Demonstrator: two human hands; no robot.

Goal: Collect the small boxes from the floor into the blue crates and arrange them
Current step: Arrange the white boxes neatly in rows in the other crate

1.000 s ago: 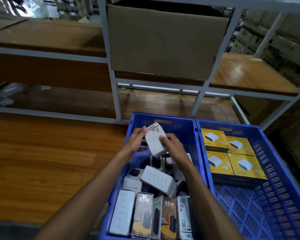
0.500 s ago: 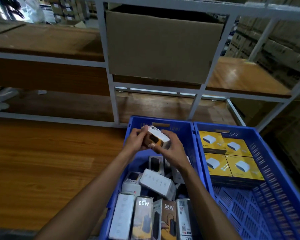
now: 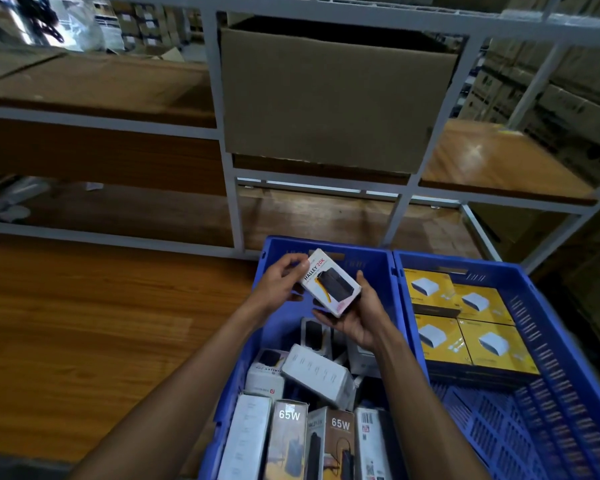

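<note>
Both hands hold a small white power-bank box [image 3: 331,282] above the far end of the left blue crate [image 3: 326,245]. My left hand [image 3: 279,284] pinches its upper left corner. My right hand [image 3: 355,318] cups it from below, thumb along its right edge. The box's printed face, showing a black device, is turned up toward me. Below it the left crate holds several small boxes: a row standing upright at the near end [image 3: 312,441] and loose ones tumbled in the middle [image 3: 317,375]. The right blue crate [image 3: 548,327] holds several yellow boxes [image 3: 465,323] laid flat at its far end.
A white metal shelf rack [image 3: 231,202] stands just behind the crates, with a large open cardboard carton [image 3: 333,105] on a wooden shelf. Wooden flooring [image 3: 84,323] lies left of the crates. The right crate's near half shows bare blue mesh [image 3: 520,427].
The box has been turned over in my hands, from its plain white side to its printed face. It has stayed above the far end of the left crate.
</note>
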